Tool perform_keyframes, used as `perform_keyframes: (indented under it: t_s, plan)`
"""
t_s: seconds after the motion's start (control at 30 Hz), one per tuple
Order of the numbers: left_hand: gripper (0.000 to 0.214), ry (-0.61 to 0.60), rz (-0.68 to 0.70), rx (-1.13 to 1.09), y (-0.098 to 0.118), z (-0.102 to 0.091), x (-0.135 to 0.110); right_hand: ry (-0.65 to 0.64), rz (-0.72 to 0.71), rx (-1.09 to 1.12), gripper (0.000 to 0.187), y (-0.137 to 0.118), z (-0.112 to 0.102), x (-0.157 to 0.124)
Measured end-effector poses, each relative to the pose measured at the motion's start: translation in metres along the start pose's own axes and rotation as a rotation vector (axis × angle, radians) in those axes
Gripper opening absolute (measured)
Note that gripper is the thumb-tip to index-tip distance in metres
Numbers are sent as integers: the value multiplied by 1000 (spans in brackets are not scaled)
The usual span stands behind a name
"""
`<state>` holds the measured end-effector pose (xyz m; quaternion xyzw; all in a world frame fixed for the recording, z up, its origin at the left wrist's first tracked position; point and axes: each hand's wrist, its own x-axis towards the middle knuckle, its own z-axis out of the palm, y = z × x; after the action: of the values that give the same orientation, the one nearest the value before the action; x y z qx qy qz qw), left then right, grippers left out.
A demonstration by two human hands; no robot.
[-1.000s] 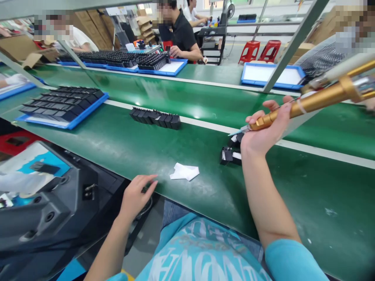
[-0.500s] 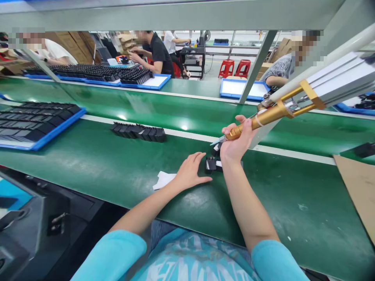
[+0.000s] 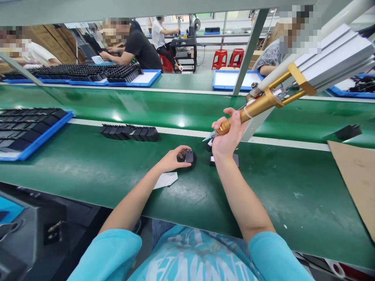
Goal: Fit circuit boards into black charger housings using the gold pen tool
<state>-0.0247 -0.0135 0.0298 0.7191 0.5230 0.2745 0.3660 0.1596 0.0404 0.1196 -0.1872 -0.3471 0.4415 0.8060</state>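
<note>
My left hand (image 3: 171,160) grips a small black power adapter (image 3: 190,157) between thumb and fingers, low over the green bench, with its two metal prongs facing up. Wrapped in my right hand (image 3: 227,137) is a gold-coloured dispensing gun (image 3: 253,111), apparently a glue dispenser. Its pale blue pointed tip (image 3: 208,137) points down to the left, above and to the right of the held adapter. Partly hidden behind my right wrist are more black adapters (image 3: 236,160). A white cloth or paper piece (image 3: 166,180) lies below my left wrist.
Several black adapters stand in a row (image 3: 129,133) at the bench's far side. To the left is a blue-rimmed tray (image 3: 48,136) full of them. Brown cardboard (image 3: 356,175) covers the right end. A metal post (image 3: 252,50) rises behind the dispensing gun. People sit across the line.
My left hand has closed on an adapter and drawn it left, away from the others. My right hand still holds the dispensing gun. The camera view has shifted slightly.
</note>
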Motion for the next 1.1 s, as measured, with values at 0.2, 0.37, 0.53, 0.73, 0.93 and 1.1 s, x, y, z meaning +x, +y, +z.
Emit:
perform_keyframes:
  t_s: [0.2, 0.37, 0.53, 0.73, 0.93, 1.1]
  plan:
    - [55, 155, 12, 246, 11, -14, -67, -2, -13, -52, 21, -2, 1, 1]
    - [43, 76, 59, 448, -1, -35, -126, -20, -42, -138, 19, 0, -1, 3]
    - [53, 285, -86, 292, 1, -62, -139, -37, -85, -204, 22, 3, -1, 2]
    - [59, 437, -45, -299, 2, -50, -113, -14, -47, -66, 18, 1, 1, 1]
    - [57, 242, -46, -307, 1, -22, -59, -3, -8, -35, 24, -2, 4, 0]
    - [59, 44, -3, -58, 3, -8, -28, -21, -7, -184, 23, -3, 3, -2]
